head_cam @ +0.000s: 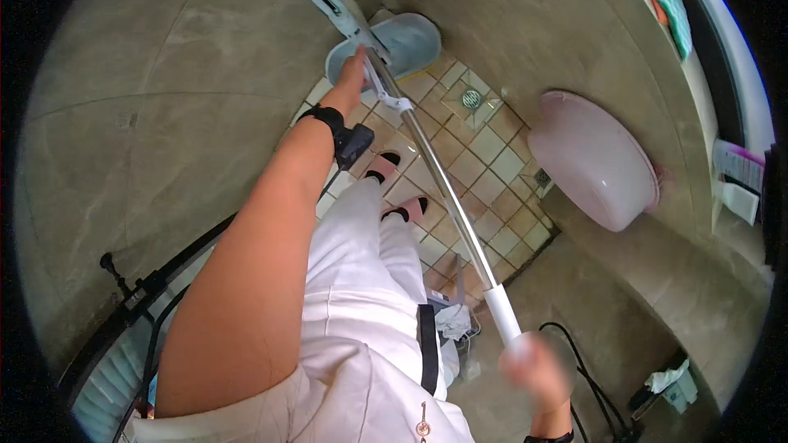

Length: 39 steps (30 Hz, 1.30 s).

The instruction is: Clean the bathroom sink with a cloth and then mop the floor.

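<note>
A flat mop with a steel pole (446, 187) slants across the view, its pale head (335, 6) raised over a grey-blue plastic bucket (412, 43) in the corner. My left hand (354, 77) is at the lower end of the pole, beside the mop head and the white lever; its fingers are partly hidden, so its hold is unclear. At the lower right, my right hand (535, 369) is wrapped around the white grip (503, 314) at the pole's upper end; the picture is blurred there.
Tiled floor (486, 144) with a round drain (471, 98) lies below. A pink plastic basin (594, 160) leans on the right wall. Cloths (677, 21) lie on a ledge at the upper right. Black hoses (594, 375) hang at the lower right, and a black-framed rack (154, 283) stands left.
</note>
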Motion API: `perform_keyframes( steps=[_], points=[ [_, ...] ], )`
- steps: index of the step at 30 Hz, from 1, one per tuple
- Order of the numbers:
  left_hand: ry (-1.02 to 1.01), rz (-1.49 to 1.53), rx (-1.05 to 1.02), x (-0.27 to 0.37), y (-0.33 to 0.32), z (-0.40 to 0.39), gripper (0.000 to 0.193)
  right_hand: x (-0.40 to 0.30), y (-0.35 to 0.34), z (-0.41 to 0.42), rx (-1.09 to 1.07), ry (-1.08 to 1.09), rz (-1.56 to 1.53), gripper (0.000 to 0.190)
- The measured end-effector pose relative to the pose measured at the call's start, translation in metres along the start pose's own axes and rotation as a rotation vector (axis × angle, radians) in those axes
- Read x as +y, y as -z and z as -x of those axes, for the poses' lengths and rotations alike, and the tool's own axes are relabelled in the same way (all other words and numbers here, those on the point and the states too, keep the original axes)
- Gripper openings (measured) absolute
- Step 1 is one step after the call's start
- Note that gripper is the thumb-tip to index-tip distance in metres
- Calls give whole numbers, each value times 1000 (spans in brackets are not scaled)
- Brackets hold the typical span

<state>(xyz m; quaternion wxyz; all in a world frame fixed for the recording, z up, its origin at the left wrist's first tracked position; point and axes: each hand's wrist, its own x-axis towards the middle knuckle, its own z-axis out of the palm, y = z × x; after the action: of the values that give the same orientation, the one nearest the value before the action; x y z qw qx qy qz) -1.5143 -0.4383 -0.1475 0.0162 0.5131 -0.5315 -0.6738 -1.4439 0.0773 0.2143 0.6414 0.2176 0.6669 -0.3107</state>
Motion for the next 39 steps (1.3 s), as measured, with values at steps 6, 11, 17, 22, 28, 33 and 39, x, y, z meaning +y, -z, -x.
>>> perform_keyframes(
  steps=[6, 11, 17, 22, 28, 33, 39],
  points=[
    [-52, 503, 122, -20, 15, -29, 49, 14, -8, -9, -57, 108, -48, 29],
    [-61, 393, 286, -24, -18, 33, 58, 28, -18, -39, -28, 107, -170, 25],
    [-174, 210, 462, -25, -2, 51, 63, 29, -26, -65, -60, 132, -209, 28],
    [-147, 74, 436, -25, -13, 77, 62, 30, -31, -80, -33, 172, -202, 30],
    [-272, 108, 584, -35, -27, 104, 59, 20, -32, -89, 11, 218, -200, 30],
    [-122, 155, 486, -55, -41, 136, 52, 7, -35, -96, 61, 244, -136, 30],
    [-108, 172, 553, -41, -39, 165, 49, 12, -31, -91, 52, 233, -96, 29]
  ],
)
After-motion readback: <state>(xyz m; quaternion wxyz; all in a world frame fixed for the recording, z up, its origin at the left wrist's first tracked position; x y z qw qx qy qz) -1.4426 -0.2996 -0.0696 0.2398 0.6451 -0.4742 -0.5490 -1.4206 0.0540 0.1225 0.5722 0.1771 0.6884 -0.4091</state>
